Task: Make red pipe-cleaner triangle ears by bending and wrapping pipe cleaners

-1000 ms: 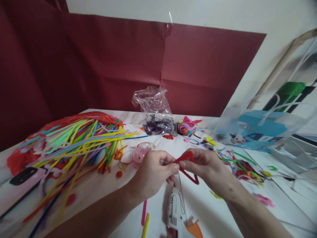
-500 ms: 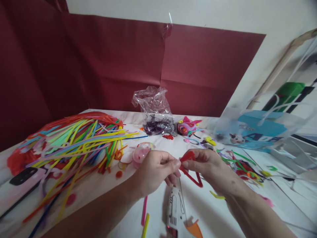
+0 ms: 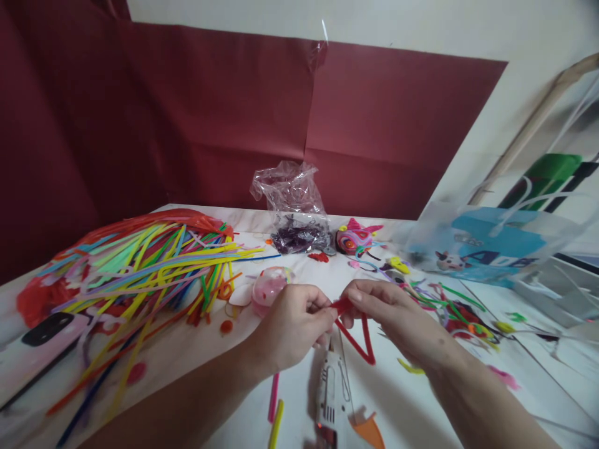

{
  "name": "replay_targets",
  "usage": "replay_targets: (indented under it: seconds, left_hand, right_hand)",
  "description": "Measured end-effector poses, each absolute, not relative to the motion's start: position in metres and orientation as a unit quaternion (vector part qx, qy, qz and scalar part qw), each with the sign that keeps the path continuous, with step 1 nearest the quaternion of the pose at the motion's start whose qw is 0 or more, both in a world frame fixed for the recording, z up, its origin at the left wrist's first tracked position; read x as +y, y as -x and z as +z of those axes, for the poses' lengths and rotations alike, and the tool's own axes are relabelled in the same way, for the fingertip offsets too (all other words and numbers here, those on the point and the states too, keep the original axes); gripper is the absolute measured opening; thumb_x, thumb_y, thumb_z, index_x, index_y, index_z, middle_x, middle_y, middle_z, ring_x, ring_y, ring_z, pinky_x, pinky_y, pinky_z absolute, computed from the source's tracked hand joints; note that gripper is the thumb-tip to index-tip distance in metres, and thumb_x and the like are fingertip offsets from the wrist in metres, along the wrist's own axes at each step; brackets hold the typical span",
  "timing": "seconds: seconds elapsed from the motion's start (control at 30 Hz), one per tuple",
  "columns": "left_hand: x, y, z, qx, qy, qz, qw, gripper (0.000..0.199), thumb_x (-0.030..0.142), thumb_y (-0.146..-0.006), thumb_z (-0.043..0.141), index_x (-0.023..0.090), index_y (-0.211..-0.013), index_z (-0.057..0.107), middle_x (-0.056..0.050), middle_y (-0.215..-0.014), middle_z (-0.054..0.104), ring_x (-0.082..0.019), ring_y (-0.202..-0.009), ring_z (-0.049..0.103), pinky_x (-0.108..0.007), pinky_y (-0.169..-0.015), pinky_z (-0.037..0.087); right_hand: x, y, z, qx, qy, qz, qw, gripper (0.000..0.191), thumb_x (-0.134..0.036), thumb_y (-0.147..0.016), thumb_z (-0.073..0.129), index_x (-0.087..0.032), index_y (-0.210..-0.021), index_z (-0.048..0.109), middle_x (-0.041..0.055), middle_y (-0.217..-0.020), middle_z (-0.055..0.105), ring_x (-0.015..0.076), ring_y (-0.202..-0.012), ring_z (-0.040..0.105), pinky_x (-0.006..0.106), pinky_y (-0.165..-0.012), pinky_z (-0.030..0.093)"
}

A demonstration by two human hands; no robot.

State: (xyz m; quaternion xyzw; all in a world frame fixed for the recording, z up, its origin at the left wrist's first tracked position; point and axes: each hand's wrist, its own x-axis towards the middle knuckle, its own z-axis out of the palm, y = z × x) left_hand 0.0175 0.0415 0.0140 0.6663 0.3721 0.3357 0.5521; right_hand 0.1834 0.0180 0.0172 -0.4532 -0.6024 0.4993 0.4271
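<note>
Between my two hands is a red pipe cleaner [image 3: 358, 346], bent into a triangle whose point hangs down. My left hand [image 3: 299, 318] is closed, thumb and fingers pinching its left end. The fingers of my right hand [image 3: 374, 305] are pinched on the upper side of it. Both hands meet above the table, fingertips nearly touching. Below them a white glue gun [image 3: 330, 390] lies on the table, its nozzle end partly behind my fingers. Just behind my left hand sits a clear pinkish ball [image 3: 266, 288], partly hidden.
At left, many coloured pipe cleaners [image 3: 154, 268] spill from a red bag, beside a pink phone [image 3: 42, 349]. A clear plastic bag [image 3: 299, 212] and a colourful mask-like piece [image 3: 355, 237] stand at the back. Pipe cleaner scraps [image 3: 463, 318] and a carrier bag [image 3: 496, 243] are at right.
The red triangle has turned, so its point now hangs lower and further left. My right hand's fingers have shifted over its upper side; the left hand keeps its pinch.
</note>
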Motion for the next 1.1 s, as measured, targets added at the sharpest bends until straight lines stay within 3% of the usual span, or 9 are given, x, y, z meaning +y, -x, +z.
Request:
replay_targets:
  seconds: [0.13, 0.33, 0.5, 0.67, 0.97, 1.1]
  left_hand:
    - [0.039, -0.015, 0.014, 0.368, -0.698, 0.332, 0.517, 0.014, 0.021, -0.073, 0.052, 0.015, -0.06, 0.053, 0.004, -0.049, 0.05, -0.006, -0.042, 0.045, -0.017, -0.039, 0.033]
    - [0.042, -0.018, 0.011, 0.349, -0.666, 0.334, 0.568, 0.019, 0.027, -0.077, 0.049, 0.015, -0.062, 0.049, 0.002, -0.054, 0.052, -0.006, -0.042, 0.046, -0.018, -0.041, 0.036]
    - [0.043, -0.017, 0.008, 0.327, -0.685, 0.348, 0.55, 0.027, 0.038, -0.079, 0.049, 0.015, -0.067, 0.053, 0.002, -0.058, 0.052, -0.008, -0.047, 0.047, -0.02, -0.045, 0.038]
    - [0.041, -0.017, 0.01, 0.353, -0.707, 0.362, 0.495, 0.017, 0.028, -0.077, 0.052, 0.016, -0.064, 0.052, 0.005, -0.053, 0.048, -0.009, -0.048, 0.045, -0.02, -0.046, 0.035]
    - [0.038, -0.018, 0.001, 0.366, -0.743, 0.426, 0.363, 0.022, 0.023, -0.082, 0.043, 0.019, -0.06, 0.045, 0.006, -0.05, 0.041, -0.009, -0.048, 0.036, -0.022, -0.046, 0.027]
    - [0.041, -0.018, 0.002, 0.365, -0.733, 0.406, 0.405, 0.022, 0.026, -0.082, 0.045, 0.018, -0.062, 0.048, 0.006, -0.051, 0.043, -0.009, -0.048, 0.039, -0.022, -0.046, 0.029]
  right_hand:
    - [0.018, -0.183, 0.017, -0.604, 0.454, 0.503, 0.421, 0.03, -0.042, -0.073, 0.066, -0.015, -0.061, 0.06, 0.0013, -0.059, 0.06, 0.0136, -0.057, 0.053, 0.026, -0.06, 0.042]
    - [0.019, -0.186, 0.018, -0.597, 0.473, 0.488, 0.426, 0.027, -0.039, -0.073, 0.066, -0.015, -0.061, 0.061, 0.001, -0.058, 0.061, 0.0122, -0.055, 0.051, 0.024, -0.056, 0.039]
    - [0.019, -0.185, 0.018, -0.599, 0.481, 0.482, 0.422, 0.028, -0.039, -0.073, 0.065, -0.015, -0.06, 0.06, 0.0004, -0.056, 0.06, 0.0112, -0.053, 0.049, 0.024, -0.054, 0.037]
    - [0.018, -0.183, 0.018, -0.597, 0.487, 0.474, 0.426, 0.029, -0.04, -0.071, 0.067, -0.015, -0.059, 0.061, 0.0002, -0.056, 0.06, 0.011, -0.052, 0.047, 0.024, -0.055, 0.037]
    - [0.018, -0.175, 0.014, -0.601, 0.48, 0.437, 0.467, 0.029, -0.042, -0.07, 0.068, -0.015, -0.058, 0.063, 0.0008, -0.055, 0.061, 0.0123, -0.053, 0.05, 0.024, -0.055, 0.039]
    - [0.018, -0.174, 0.014, -0.596, 0.502, 0.421, 0.465, 0.031, -0.044, -0.068, 0.067, -0.015, -0.058, 0.062, 0.001, -0.054, 0.06, 0.0122, -0.052, 0.048, 0.024, -0.053, 0.038]
